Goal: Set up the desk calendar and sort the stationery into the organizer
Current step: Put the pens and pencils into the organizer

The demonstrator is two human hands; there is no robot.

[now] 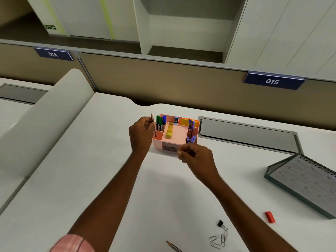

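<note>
A pencil point(173, 246) lies at the very bottom edge of the view, its tip pointing up-left, on the white desk point(101, 179). Just right of it sits a small cluster of paper clips point(218, 240), with a black binder clip point(222, 225) touching the top of the cluster. Further right, a red eraser point(270, 216) lies alone near the foot of the desk calendar point(305, 180), which stands propped as a tent at the right edge, partly cut off by the frame.

The pink organizer point(175, 135) sits mid-desk, close to the back edge. Its left compartment holds green and blue markers point(160, 121); the central tray holds a yellow highlighter point(169, 131); the back right holds orange sticky notes point(187, 121); pens point(190, 124) and a blue stapler point(191, 139) fill the right side.

The left hand point(141, 132) pinches a brown pencil point(153, 125) upright, its lower end inside the organizer's left front compartment. The right hand point(195, 156) hovers at the organizer's front right corner with fingers curled loosely; it is blurred, and whether it holds anything cannot be told.

A grey cable tray point(249, 135) runs just right of the organizer. A raised white divider point(47, 120) bounds the left side. The desk between the forearms and to the left is open.
</note>
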